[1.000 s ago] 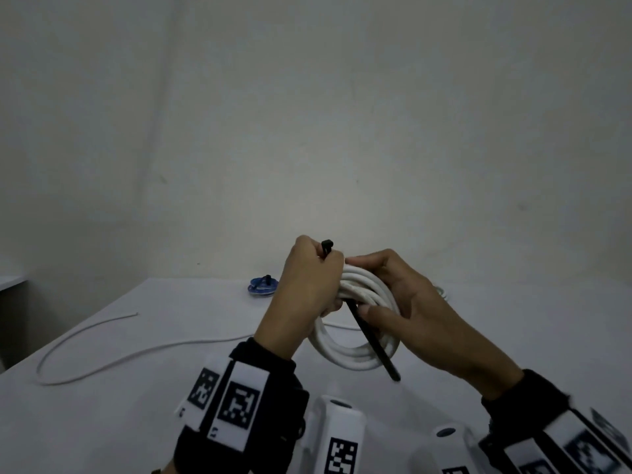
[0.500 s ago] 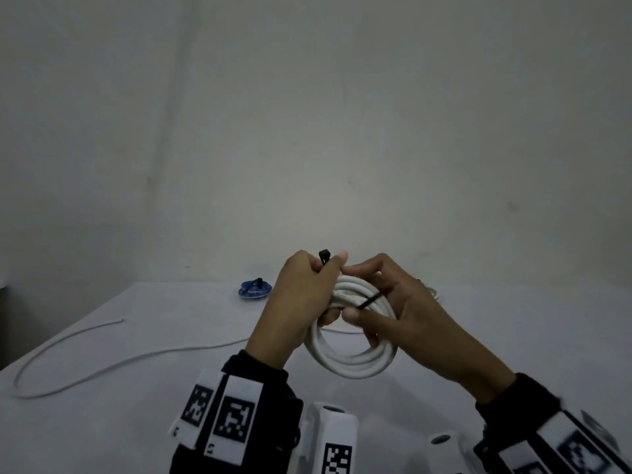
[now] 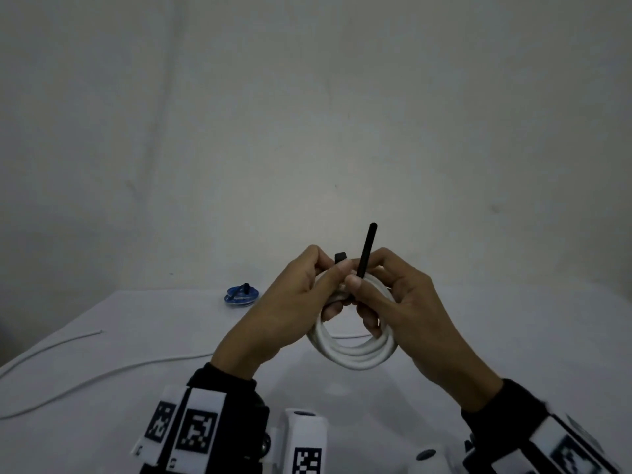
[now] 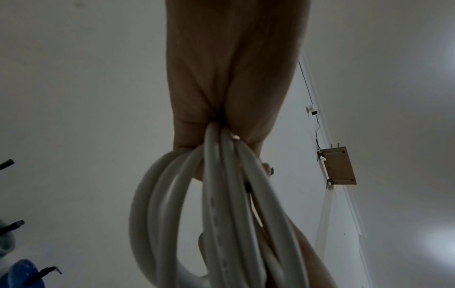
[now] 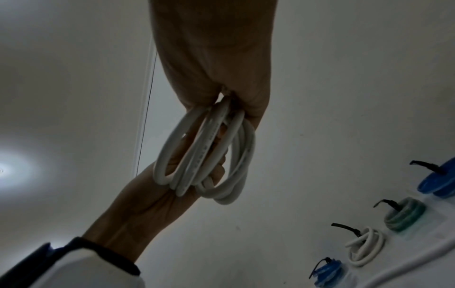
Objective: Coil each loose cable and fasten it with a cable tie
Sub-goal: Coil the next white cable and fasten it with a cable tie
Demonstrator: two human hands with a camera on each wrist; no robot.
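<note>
Both hands hold a coiled white cable (image 3: 355,354) upright above the white table (image 3: 513,336). My left hand (image 3: 328,268) grips the top of the coil (image 4: 221,214) and pinches the black cable tie's head (image 3: 340,258) against it. My right hand (image 3: 367,285) pinches the tie's tail (image 3: 366,248) between thumb and fingers, with its other fingers through the coil (image 5: 209,152). The tail stands up above both hands. Where the tie passes round the strands is hidden by the fingers.
A loose white cable (image 3: 102,374) trails across the table's left side. A tied blue coil (image 3: 241,295) lies at the back. The right wrist view shows several tied coils in a row: blue (image 5: 440,181), green (image 5: 403,216), white (image 5: 364,247).
The tie's tail pointed down to the right across the coil. My right hand brought it round the strands, and it now points up beside the tie's head.
</note>
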